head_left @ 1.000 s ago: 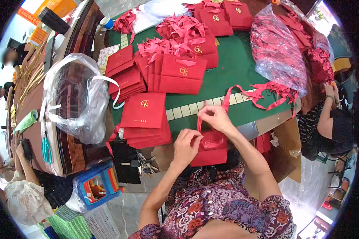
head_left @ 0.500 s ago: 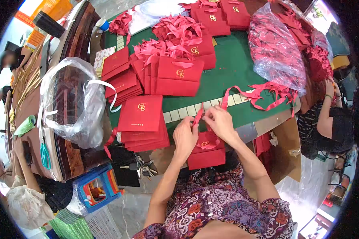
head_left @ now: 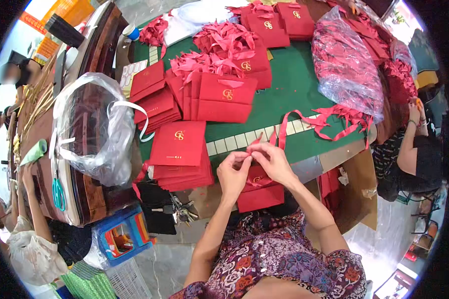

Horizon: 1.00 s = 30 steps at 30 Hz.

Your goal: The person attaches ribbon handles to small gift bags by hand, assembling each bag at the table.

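We reach both arms forward, bent at the elbows. Left forearm (head_left: 210, 236) slants up and inward; right forearm (head_left: 308, 197) angles inward from the other side. Our left hand (head_left: 233, 173) and right hand (head_left: 274, 162) come together in front of us, backs partly upward. On each, thumb and forefinger close in a pinch. Fingertips very near one another; contact unclear. Other fingers curled.
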{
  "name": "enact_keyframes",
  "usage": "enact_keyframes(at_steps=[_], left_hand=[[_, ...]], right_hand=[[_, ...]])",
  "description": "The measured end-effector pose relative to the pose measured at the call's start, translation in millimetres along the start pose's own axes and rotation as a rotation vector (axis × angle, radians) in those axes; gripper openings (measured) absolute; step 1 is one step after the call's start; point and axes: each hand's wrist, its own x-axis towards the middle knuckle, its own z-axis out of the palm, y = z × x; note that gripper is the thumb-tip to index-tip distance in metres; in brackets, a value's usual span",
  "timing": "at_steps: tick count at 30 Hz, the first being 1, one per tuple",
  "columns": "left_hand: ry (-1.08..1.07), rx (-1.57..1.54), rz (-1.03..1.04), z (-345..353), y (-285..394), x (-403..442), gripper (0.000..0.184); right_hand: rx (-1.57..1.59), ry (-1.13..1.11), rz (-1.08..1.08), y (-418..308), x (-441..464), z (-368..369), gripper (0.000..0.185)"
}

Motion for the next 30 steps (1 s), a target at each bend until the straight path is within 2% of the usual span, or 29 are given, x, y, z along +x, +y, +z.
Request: enact_keyframes(at_steps=[4, 7, 8, 9, 11, 12, 13, 15, 16, 19, 22, 24, 26, 27, 28, 29, 30], left_hand=[[-0.017, 0.039, 0.034, -1.2, -1.5, 0.4, 0.006], [-0.035, 0.062, 0.081, -2.4, -5.9, 2.2, 0.007], [-0.072, 0.033, 0.004, -4.0, -8.7, 1.7, 0.012], [-0.069, 0.033, 0.018, -6.1, -4.8, 1.4, 0.012], [0.018, 0.311, 0.408, -11.2, 3.4, -1.3, 0.019], [-0.052, 0.282, 0.266, -15.0, -0.7, -6.9, 0.035], [-0.049, 0.282, 0.275, -18.0, 0.8, -12.2, 0.035], [-0.176, 0.216, 0.184, -24.3, 7.1, -22.5, 0.055], [-0.342, 0.082, -0.004, -30.5, 13.3, -26.5, 0.071], [-0.401, 0.028, 0.100, -30.4, 15.1, -29.6, 0.073], [-0.440, 0.077, 0.056, -36.8, 19.1, -31.5, 0.074], [-0.464, 0.124, 0.054, -42.9, 29.4, -32.1, 0.075], [-0.459, 0.072, -0.094, -46.0, 38.9, -25.6, 0.075], [-0.453, 0.073, -0.086, -45.4, 35.2, -22.4, 0.075], [-0.355, 0.095, 0.057, -44.0, 28.2, -18.7, 0.075], [-0.255, 0.118, 0.200, -44.5, 23.6, -15.5, 0.075], [-0.202, 0.153, 0.277, -45.9, 32.0, -9.2, 0.074]], right_hand=[[0.200, -0.028, 0.107, 2.0, -0.5, 1.2, 0.014], [0.152, -0.020, 0.053, 1.9, -0.8, -0.4, 0.014], [0.160, -0.041, 0.096, 2.2, -0.1, -2.3, 0.015], [0.159, -0.037, 0.083, 4.6, 0.8, -3.7, 0.015], [0.241, -0.018, 0.080, 12.4, 4.0, -6.1, 0.013], [0.288, 0.014, 0.090, 14.6, 6.4, -7.4, 0.012], [0.346, 0.049, 0.070, 6.9, 8.0, -12.5, 0.012], [0.358, 0.060, 0.178, 4.1, 13.1, -21.0, 0.012], [0.359, 0.061, 0.171, 7.5, 15.4, -20.4, 0.012], [0.274, 0.084, 0.102, 21.5, 28.2, -12.7, 0.012], [0.161, 0.232, 0.030, 20.1, 51.1, -20.3, 0.014], [0.111, 0.193, 0.004, 13.2, 61.8, -24.1, 0.016], [0.086, 0.191, -0.015, 10.3, 67.6, -22.7, 0.017], [0.044, 0.246, -0.116, 9.0, 69.6, -24.1, 0.021], [0.004, 0.300, -0.217, 7.6, 70.8, -25.0, 0.026], [0.008, 0.298, -0.225, 6.4, 67.2, -26.9, 0.026], [0.076, 0.307, -0.136, -5.4, 58.0, -30.6, 0.034]])
